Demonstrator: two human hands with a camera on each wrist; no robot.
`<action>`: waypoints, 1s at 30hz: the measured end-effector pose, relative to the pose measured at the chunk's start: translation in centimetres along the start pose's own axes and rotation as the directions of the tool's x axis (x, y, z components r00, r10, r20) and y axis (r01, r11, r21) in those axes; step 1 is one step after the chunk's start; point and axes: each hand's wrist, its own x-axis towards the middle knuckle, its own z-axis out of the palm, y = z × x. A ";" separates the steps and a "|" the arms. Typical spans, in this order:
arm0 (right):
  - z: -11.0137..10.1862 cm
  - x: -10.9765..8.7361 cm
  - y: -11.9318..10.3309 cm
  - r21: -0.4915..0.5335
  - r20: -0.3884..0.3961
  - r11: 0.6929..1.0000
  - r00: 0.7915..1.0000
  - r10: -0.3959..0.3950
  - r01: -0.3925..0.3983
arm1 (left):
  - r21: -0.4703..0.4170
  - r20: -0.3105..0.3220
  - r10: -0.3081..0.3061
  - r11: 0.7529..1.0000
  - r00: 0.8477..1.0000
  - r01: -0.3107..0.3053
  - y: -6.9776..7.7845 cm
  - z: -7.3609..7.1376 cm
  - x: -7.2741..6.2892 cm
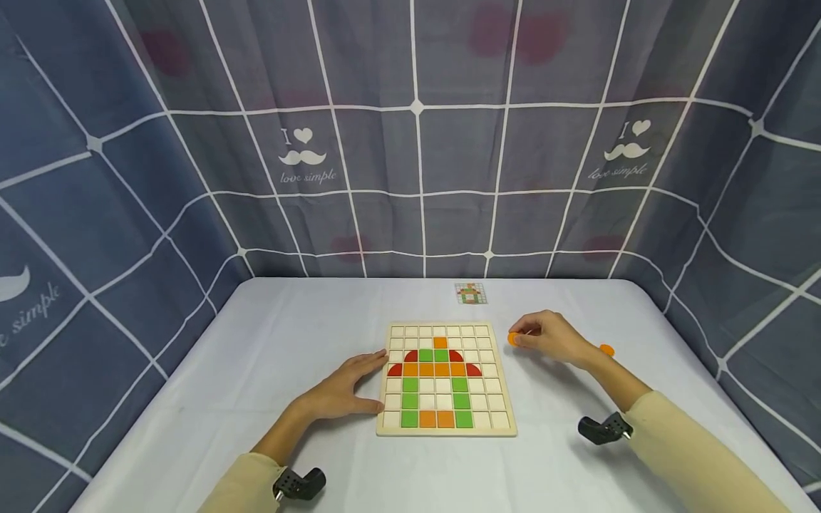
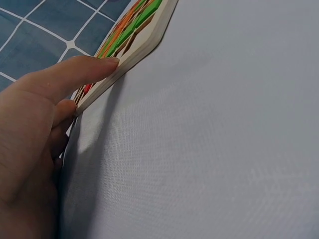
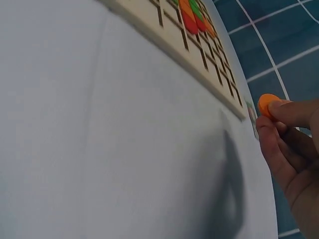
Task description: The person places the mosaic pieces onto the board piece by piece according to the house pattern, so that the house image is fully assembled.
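A wooden grid board (image 1: pixel 487 420) lies on the white table, with green, orange and red tiles set in its cells in a mushroom-like pattern. My left hand (image 1: pixel 346 388) rests at the board's left edge, fingers and thumb extended; in the left wrist view the thumb (image 2: pixel 94 69) touches the rim. To the right of the board, my right hand (image 1: pixel 551 337) pinches a round orange piece (image 3: pixel 268 105) between thumb and fingertips, above the table. Another orange piece (image 1: pixel 606 350) lies on the cloth beyond my right wrist, partly hidden by it.
A small pattern card (image 1: pixel 471 293) lies behind the board near the table's back edge. The white-covered table (image 1: pixel 308 313) is enclosed by a dark checked curtain (image 1: pixel 372 157) at the back and both sides.
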 end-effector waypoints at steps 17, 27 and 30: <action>4.0 6.7 -2.9 -0.032 0.058 0.996 0.995 -0.079 0.081 | 0.000 0.008 -0.023 1.000 1.000 0.023 0.0 -0.2 -0.1; 6.2 9.6 -4.2 -0.009 0.093 0.991 0.987 -0.135 0.136 | -0.013 0.009 0.004 1.000 1.000 -0.004 0.1 -0.4 0.2; 6.8 10.3 -4.4 0.012 0.114 0.986 0.979 -0.168 0.167 | -0.016 0.012 0.004 1.000 1.000 -0.004 0.0 -0.3 0.2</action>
